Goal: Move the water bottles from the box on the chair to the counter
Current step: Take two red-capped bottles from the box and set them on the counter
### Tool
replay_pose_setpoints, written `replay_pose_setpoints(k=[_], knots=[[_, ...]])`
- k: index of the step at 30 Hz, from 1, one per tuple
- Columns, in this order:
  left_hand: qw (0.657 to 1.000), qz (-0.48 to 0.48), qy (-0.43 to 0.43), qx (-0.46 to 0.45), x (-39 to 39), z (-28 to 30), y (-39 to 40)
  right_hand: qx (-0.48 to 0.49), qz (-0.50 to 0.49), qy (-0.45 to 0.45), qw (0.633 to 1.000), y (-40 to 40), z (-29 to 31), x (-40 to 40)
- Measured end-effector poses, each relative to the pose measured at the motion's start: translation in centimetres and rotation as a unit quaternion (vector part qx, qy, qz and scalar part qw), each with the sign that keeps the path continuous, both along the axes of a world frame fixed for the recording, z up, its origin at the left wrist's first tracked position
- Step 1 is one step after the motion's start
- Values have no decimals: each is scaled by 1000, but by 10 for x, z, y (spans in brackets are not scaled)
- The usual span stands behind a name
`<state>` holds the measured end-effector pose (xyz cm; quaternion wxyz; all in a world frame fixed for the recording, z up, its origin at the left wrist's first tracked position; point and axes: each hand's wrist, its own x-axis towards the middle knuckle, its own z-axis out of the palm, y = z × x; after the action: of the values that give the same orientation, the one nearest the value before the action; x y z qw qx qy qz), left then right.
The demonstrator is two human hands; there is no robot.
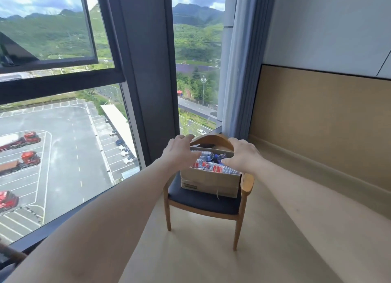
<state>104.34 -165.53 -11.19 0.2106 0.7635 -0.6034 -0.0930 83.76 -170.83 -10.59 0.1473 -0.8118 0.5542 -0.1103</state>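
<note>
A cardboard box (209,182) stands on the dark seat of a wooden chair (205,202) by the window. Several clear water bottles (213,166) with red-and-blue labels lie inside it. My left hand (179,153) hovers over the box's left side with fingers spread and relaxed, holding nothing. My right hand (241,155) reaches over the right side, fingers extended, its thumb close to the bottles. Whether either hand touches a bottle cannot be told. No counter is in view.
A floor-to-ceiling window (63,134) runs along the left, with a dark pillar (148,70). A blue-grey curtain (239,70) hangs behind the chair. A wood-panelled wall (328,117) stands at the right. Pale floor (211,251) spreads in front of the chair.
</note>
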Motion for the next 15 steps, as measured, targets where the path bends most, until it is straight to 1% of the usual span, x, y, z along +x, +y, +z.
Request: replay_pose_setpoints(k=[7, 12, 15], knots=[[999, -7, 7, 31, 40, -39, -110, 42, -7, -2, 999, -112, -43, 48], [999, -15, 8, 52, 56, -82, -204, 57, -3, -2, 998, -208, -90, 70], [997, -6, 14, 78, 62, -106, -263, 92, 1, -3, 996, -268, -116, 76]])
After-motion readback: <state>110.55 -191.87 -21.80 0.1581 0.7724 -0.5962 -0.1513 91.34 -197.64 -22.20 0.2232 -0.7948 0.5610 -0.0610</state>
